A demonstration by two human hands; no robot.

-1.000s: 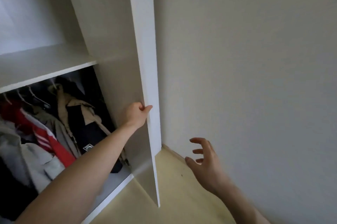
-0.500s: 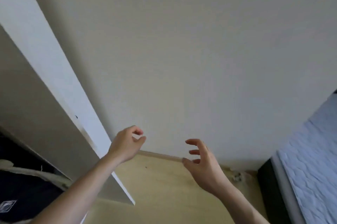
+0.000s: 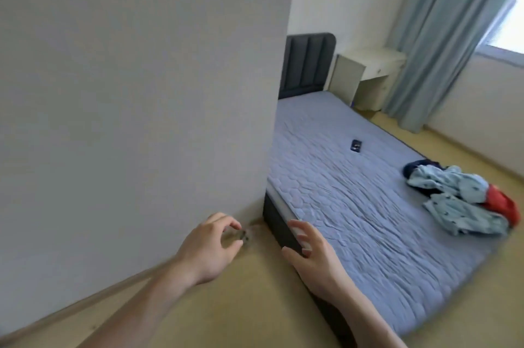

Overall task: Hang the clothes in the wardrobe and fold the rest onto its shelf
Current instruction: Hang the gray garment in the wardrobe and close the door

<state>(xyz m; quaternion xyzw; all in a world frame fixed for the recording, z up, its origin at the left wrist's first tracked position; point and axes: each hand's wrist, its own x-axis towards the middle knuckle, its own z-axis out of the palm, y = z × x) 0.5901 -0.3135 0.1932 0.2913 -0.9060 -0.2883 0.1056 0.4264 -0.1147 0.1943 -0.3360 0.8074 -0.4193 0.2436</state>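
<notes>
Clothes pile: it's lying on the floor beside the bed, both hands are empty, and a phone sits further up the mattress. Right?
Not quite. The head view shows the clothes pile lying on the bed, near its right edge, not on the floor. The rest holds: the left hand and right hand hold nothing, and the phone sits further up the mattress.

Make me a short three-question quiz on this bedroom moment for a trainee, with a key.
1. True or false: the left hand is holding a garment.
2. Where does the pile of clothes lie?
A. on the floor
B. on the bed
C. on the desk
3. Fill in: the small dark phone lies on the ___.

Key: 1 false, both it and the right hand hold nothing; 2 B; 3 bed.
</notes>
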